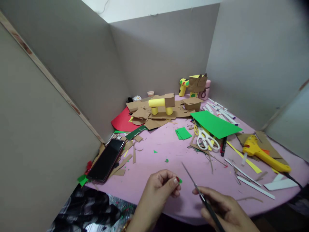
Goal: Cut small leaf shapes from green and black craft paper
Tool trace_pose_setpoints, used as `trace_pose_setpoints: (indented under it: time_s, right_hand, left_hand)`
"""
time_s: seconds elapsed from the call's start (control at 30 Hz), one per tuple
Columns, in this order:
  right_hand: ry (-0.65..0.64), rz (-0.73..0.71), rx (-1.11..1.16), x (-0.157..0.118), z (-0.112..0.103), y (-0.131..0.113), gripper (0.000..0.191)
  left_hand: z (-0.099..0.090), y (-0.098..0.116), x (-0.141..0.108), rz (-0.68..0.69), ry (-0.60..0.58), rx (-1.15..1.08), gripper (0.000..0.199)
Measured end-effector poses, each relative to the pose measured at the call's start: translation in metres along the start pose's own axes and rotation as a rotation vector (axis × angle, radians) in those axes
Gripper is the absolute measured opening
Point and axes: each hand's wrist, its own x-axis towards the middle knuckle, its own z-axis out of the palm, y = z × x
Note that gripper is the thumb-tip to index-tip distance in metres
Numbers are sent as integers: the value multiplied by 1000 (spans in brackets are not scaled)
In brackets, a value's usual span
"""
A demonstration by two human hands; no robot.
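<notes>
My left hand (163,187) pinches a small piece of green paper (180,181) between thumb and fingertips, just above the table's front edge. To its right, my right hand (222,206) is closed around a pair of dark-handled scissors (196,185), whose blades point up and away. The blades look closed together and stay apart from the green piece. Small green scraps (166,160) lie on the pink tabletop (149,154) beyond my hands. Farther back are two overlapping green paper squares (183,133).
A yellow glue gun (263,154) lies right, near white scissors (207,140) and a green sheet (214,124). A phone (106,160) lies left. Behind stands a yellow paper-tube figure with a cardboard head (159,103) among cardboard scraps. Grey partitions (164,54) enclose the table.
</notes>
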Motion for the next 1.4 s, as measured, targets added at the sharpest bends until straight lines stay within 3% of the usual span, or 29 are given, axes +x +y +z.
trace_pose_setpoints:
  time_s: [0.1, 0.33, 0.43, 0.8, 0.97, 1.07, 1.23, 1.4]
  right_hand:
    - [32, 66, 207, 6, 0, 4, 35]
    - [146, -7, 371, 19, 18, -15, 36]
    - [154, -33, 431, 23, 24, -19, 35]
    - [145, -8, 475, 21, 21, -29, 37]
    - [114, 41, 467, 21, 19, -38, 39]
    - [105, 30, 433, 20, 17, -39, 40]
    - [95, -12, 398, 21, 14, -37, 34]
    - [137, -13, 487, 24, 15, -33, 37]
  left_hand:
    - [2, -3, 1, -51, 16, -97, 28]
    - [8, -6, 0, -143, 70, -183, 33]
    - [14, -5, -5, -115, 88, -180, 31]
    - [19, -5, -15, -50, 12, -100, 29]
    - [18, 7, -22, 117, 103, 190, 19]
    - [19, 10, -25, 124, 72, 326, 16]
    - [23, 4, -23, 9, -21, 189, 15]
    - [28, 5, -23, -10, 45, 83, 17]
